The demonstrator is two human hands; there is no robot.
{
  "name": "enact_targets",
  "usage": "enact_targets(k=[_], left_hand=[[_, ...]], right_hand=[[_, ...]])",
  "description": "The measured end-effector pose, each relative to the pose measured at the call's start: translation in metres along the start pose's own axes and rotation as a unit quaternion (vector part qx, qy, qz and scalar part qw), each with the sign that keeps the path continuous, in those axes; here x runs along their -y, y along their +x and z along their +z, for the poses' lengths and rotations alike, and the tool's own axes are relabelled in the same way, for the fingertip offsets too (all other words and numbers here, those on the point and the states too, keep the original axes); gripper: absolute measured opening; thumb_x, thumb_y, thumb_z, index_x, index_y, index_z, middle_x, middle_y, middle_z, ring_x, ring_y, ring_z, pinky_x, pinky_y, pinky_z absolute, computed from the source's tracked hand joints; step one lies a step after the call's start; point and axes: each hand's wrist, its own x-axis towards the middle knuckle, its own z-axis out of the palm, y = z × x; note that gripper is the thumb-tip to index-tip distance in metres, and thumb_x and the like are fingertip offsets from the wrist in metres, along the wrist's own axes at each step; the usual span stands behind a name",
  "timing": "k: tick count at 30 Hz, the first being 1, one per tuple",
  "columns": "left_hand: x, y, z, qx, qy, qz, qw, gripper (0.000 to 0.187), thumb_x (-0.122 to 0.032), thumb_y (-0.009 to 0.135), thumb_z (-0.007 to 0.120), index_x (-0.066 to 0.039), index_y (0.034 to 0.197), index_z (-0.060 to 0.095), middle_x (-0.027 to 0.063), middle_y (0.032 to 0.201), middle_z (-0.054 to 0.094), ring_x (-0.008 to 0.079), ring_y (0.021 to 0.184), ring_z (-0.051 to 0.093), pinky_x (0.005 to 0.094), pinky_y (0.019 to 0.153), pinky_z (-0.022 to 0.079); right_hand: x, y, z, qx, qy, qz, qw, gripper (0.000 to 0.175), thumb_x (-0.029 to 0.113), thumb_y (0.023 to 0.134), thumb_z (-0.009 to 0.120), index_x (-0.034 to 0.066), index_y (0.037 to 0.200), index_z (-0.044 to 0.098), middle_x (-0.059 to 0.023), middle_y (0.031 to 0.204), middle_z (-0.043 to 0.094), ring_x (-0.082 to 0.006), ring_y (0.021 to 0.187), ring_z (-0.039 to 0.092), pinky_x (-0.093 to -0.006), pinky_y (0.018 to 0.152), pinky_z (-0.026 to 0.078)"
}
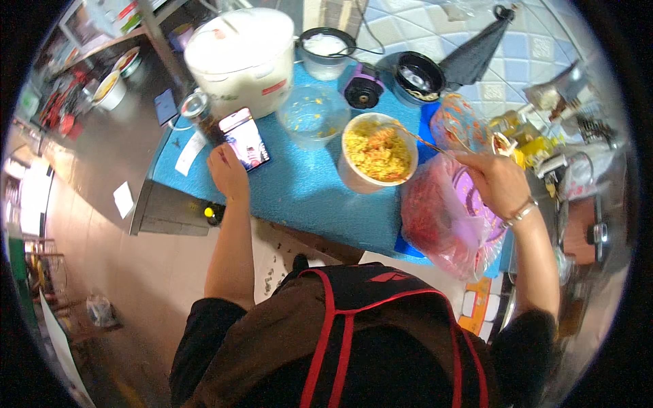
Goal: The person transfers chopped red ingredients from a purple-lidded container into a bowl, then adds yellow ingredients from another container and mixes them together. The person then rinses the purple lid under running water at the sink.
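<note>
My right hand [492, 181], a bracelet at its wrist, grips the thin handle of a metal spoon or fork [426, 143]. The utensil's far end rests in yellow, rice-like food [375, 153] with an orange-red patch. That food nearly fills a white round tub [357, 178] on the blue tabletop [301, 199]. Below the right hand lies a clear plastic bag [433, 219] with red contents, beside a purple plastic item [467, 194]. My left hand [227, 171] is at the lower left edge of a lit smartphone [247, 140]; its fingertips are partly hidden.
Behind the phone stand a large white rice cooker [242, 66] and a glass jar [199, 109]. A clear, food-smeared bowl [312, 115] sits left of the tub. Farther back are a lidless black bowl [418, 76], a purple-black device [363, 89] and a folded umbrella [477, 51].
</note>
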Motion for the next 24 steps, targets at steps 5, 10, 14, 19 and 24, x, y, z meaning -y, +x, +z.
enact_targets(k=[5,10,14,19,24], left_hand=[[-0.090,-0.086,0.029,0.130,-0.165,0.155,0.965,0.021,-0.023,0.086,0.050,-0.004,0.091,0.057,0.0105,0.088,0.056,0.0238,0.076,0.055,0.0336,0.067,0.044],[-0.134,-0.115,0.065,0.289,-0.162,0.007,0.943,0.025,-0.025,0.086,0.049,-0.001,0.096,0.048,0.0175,0.087,0.056,0.0309,0.079,0.057,0.0406,0.069,0.044],[-0.119,-0.117,0.087,0.260,-0.173,0.010,0.950,0.021,-0.019,0.086,0.047,0.000,0.094,0.045,0.0197,0.089,0.057,0.0365,0.082,0.056,0.0421,0.071,0.043],[-0.119,-0.118,0.089,0.280,-0.162,0.002,0.946,0.020,-0.017,0.085,0.045,0.000,0.095,0.044,0.0207,0.093,0.057,0.0381,0.087,0.055,0.0425,0.074,0.043],[-0.122,-0.115,0.088,0.283,-0.150,0.027,0.947,0.023,-0.018,0.085,0.044,-0.002,0.102,0.046,0.0207,0.098,0.057,0.0379,0.090,0.054,0.0432,0.076,0.043]], right_hand=[[-0.003,0.016,0.048,-0.008,-0.017,-0.011,1.000,0.026,0.013,0.078,0.051,0.0123,0.101,0.062,-0.0165,0.077,0.061,-0.0328,0.069,0.059,-0.0410,0.062,0.047],[0.012,0.013,0.079,0.096,-0.027,-0.003,0.995,0.028,0.012,0.077,0.049,0.0127,0.103,0.060,-0.0177,0.076,0.061,-0.0336,0.068,0.060,-0.0425,0.060,0.047],[0.002,0.009,0.047,0.085,-0.002,-0.035,0.996,0.024,0.016,0.079,0.051,0.0117,0.101,0.061,-0.0175,0.077,0.061,-0.0341,0.070,0.059,-0.0424,0.060,0.047],[0.006,0.026,0.041,0.021,0.001,-0.047,0.999,0.025,0.013,0.079,0.048,0.0127,0.100,0.061,-0.0175,0.074,0.061,-0.0345,0.068,0.060,-0.0434,0.059,0.048],[0.013,0.023,0.062,0.040,-0.029,-0.080,0.996,0.029,0.011,0.077,0.045,0.0178,0.101,0.060,-0.0145,0.071,0.061,-0.0324,0.068,0.062,-0.0429,0.058,0.050]])
